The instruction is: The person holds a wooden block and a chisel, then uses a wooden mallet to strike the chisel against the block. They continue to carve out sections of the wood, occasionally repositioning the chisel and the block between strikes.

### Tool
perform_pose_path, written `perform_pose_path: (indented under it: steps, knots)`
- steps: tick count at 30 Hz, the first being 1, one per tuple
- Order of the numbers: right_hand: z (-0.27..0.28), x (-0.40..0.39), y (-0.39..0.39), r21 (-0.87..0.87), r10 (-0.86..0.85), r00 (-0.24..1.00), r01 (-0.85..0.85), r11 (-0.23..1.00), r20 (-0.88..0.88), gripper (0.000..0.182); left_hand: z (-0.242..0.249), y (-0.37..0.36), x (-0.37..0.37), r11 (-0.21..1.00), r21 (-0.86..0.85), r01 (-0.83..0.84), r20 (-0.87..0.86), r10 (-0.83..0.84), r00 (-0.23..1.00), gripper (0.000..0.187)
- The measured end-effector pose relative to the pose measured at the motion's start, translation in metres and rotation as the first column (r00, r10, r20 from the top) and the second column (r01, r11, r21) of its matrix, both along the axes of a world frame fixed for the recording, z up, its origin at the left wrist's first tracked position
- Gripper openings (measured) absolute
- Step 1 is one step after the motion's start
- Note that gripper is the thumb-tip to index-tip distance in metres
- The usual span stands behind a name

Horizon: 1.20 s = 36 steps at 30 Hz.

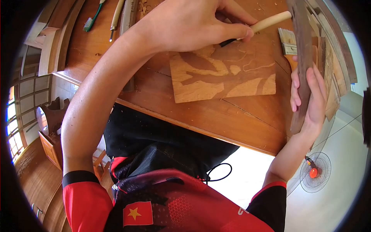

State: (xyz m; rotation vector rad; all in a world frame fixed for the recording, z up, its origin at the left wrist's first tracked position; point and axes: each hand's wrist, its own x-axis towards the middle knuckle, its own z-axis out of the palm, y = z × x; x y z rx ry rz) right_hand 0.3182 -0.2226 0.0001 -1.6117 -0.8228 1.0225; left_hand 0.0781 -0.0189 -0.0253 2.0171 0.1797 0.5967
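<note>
My left hand [193, 27] reaches across the table with fingers pinched round a carving chisel [271, 21]. Its pale wooden handle points right, and a dark metal part shows below the fingers; the tip is hidden. Under it lies a flat wooden board [203, 89] carved with leaf-like, wavy shapes in lighter and darker wood. On the right, my right hand [316, 94] wraps round a long dark wooden bar [303, 46] held upright in this view. The bar's side is right at the butt of the chisel handle.
A paintbrush [289, 46] lies behind the bar. Wood strips are stacked at right [332, 58] and at left [56, 42]. A green toothbrush [89, 22] and another chisel [116, 17] rest on the table [185, 116], with shavings about. A fan [315, 172] stands on the floor.
</note>
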Motion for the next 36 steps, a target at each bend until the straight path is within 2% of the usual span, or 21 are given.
perform_pose_path:
  steps: [2,4,5,7,8,10,12,13,16,17,20,23,26,27,30,31,34,36]
  knots:
    - [-0.001,0.001,0.000,-0.032,0.011,1.000,-0.011,0.999,-0.010,0.048,0.001,0.000,0.003,1.000,-0.006,-0.027,-0.104,0.027,0.994,0.030]
    - [0.003,0.007,-0.004,-0.073,0.041,0.998,-0.044,0.996,-0.048,0.048,0.004,-0.002,0.003,0.999,0.024,-0.032,-0.151,0.035,0.988,0.031]
    - [0.003,0.004,-0.005,-0.122,0.092,0.996,-0.091,0.988,-0.001,0.048,0.006,-0.003,0.001,0.998,0.061,-0.024,-0.139,0.032,0.990,0.031]
    - [0.002,0.003,-0.006,-0.049,-0.004,0.999,0.001,0.999,-0.053,0.048,0.015,0.001,-0.003,0.999,0.026,0.021,-0.167,-0.016,0.986,0.031]
    - [0.002,0.002,-0.008,-0.018,-0.052,0.995,0.051,0.999,-0.081,0.048,0.024,0.006,-0.005,0.997,-0.047,0.056,-0.200,-0.064,0.978,0.032]
    - [0.008,0.000,-0.016,-0.117,-0.052,0.995,0.042,0.992,-0.081,0.049,0.023,0.008,-0.002,0.994,-0.079,0.077,-0.161,-0.088,0.983,0.032]
    - [0.014,0.000,-0.019,-0.154,-0.071,0.996,0.061,0.986,-0.061,0.049,0.005,0.002,-0.001,0.999,0.002,0.037,-0.071,-0.037,0.997,0.032]
    - [0.011,0.004,-0.020,-0.051,-0.096,0.991,0.092,0.994,-0.088,0.049,0.004,-0.001,-0.001,0.999,0.046,0.014,-0.048,-0.012,0.999,0.033]
    - [0.017,-0.010,-0.022,-0.359,0.042,0.999,-0.042,0.932,-0.008,0.048,0.003,0.001,-0.002,0.992,0.130,-0.002,-0.055,0.009,0.998,0.033]
    - [0.014,-0.014,-0.024,-0.300,0.065,0.998,-0.069,0.952,-0.021,0.048,-0.002,0.004,-0.001,0.995,0.102,0.018,-0.008,-0.017,1.000,0.034]
    - [0.007,-0.018,-0.025,-0.141,-0.117,0.993,0.113,0.984,-0.025,0.049,-0.004,0.008,0.000,0.996,0.010,0.084,-0.014,-0.083,0.996,0.034]
    - [0.015,-0.019,-0.030,-0.258,-0.023,1.000,0.023,0.966,0.004,0.049,0.005,0.002,-0.001,0.995,0.093,0.045,-0.074,-0.038,0.997,0.033]
    - [0.012,-0.010,-0.035,-0.028,-0.124,0.990,0.122,0.992,-0.073,0.049,0.006,-0.003,-0.003,0.988,0.153,-0.009,-0.071,0.020,0.997,0.033]
    - [0.018,-0.016,-0.035,-0.152,-0.086,0.996,0.084,0.985,-0.006,0.050,0.007,-0.002,-0.004,0.992,0.123,0.011,-0.075,-0.002,0.997,0.033]
    - [0.024,-0.015,-0.038,-0.181,-0.113,0.993,0.110,0.977,-0.011,0.050,0.009,0.006,-0.005,0.997,0.005,0.076,-0.093,-0.075,0.993,0.033]
    - [0.023,-0.011,-0.038,-0.063,-0.152,0.985,0.147,0.987,-0.085,0.050,0.006,0.007,-0.004,0.997,-0.013,0.076,-0.098,-0.077,0.992,0.034]
    - [0.031,-0.017,-0.039,-0.287,-0.030,0.998,0.044,0.957,0.051,0.048,-0.006,0.003,0.001,0.997,0.078,0.009,-0.081,-0.003,0.997,0.034]
    - [0.028,-0.021,-0.040,-0.223,-0.063,0.998,0.060,0.973,-0.003,0.047,-0.007,0.002,-0.001,0.996,0.086,0.019,-0.050,-0.014,0.999,0.034]
